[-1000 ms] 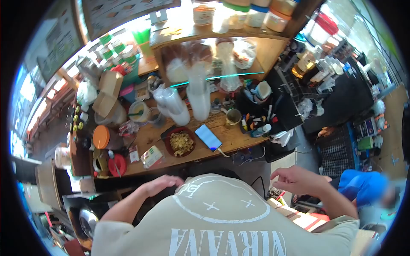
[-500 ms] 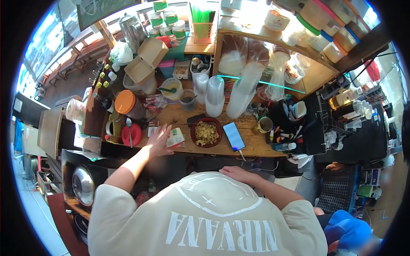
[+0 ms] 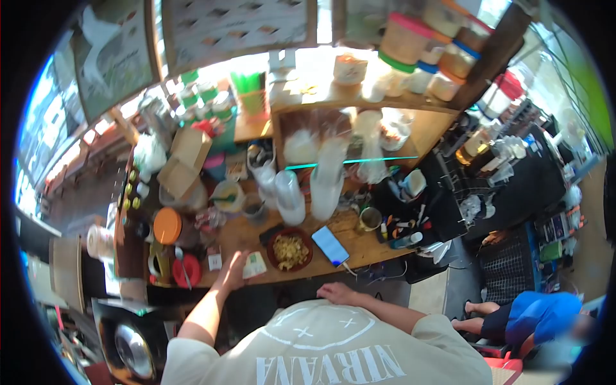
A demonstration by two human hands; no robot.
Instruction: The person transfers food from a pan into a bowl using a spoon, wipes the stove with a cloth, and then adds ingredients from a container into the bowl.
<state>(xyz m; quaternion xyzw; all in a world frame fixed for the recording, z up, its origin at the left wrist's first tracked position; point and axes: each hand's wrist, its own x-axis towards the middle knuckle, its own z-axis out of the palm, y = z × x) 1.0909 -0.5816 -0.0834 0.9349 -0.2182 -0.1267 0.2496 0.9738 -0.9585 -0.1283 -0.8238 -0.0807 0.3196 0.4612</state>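
My left hand [image 3: 233,272] is at the front edge of the wooden counter [image 3: 292,277], fingers stretched forward and open, right beside a small pale packet with green print [image 3: 255,264]. A small white card [image 3: 214,262] lies on its other side. My right hand [image 3: 337,293] rests close to the front of my shirt, fingers loosely extended, with nothing visible in it. Between and beyond the hands is a dark red bowl [image 3: 272,251] of chopped yellowish food [image 3: 290,251]. A phone with a lit screen [image 3: 330,246] lies to its right, a cable plugged in.
Stacked clear plastic cups [image 3: 327,186] stand behind the bowl. On the left are an orange-lidded jar [image 3: 167,226], a red dish [image 3: 187,272] with a spoon and an open cardboard box [image 3: 186,163]. A mug [image 3: 369,219] stands right. Someone in blue [image 3: 539,317] sits at lower right.
The view has tilted up and shifted right, showing boards above the counter. My left hand has moved right to the packet, its fingers less spread. My right hand stays near the shirt.
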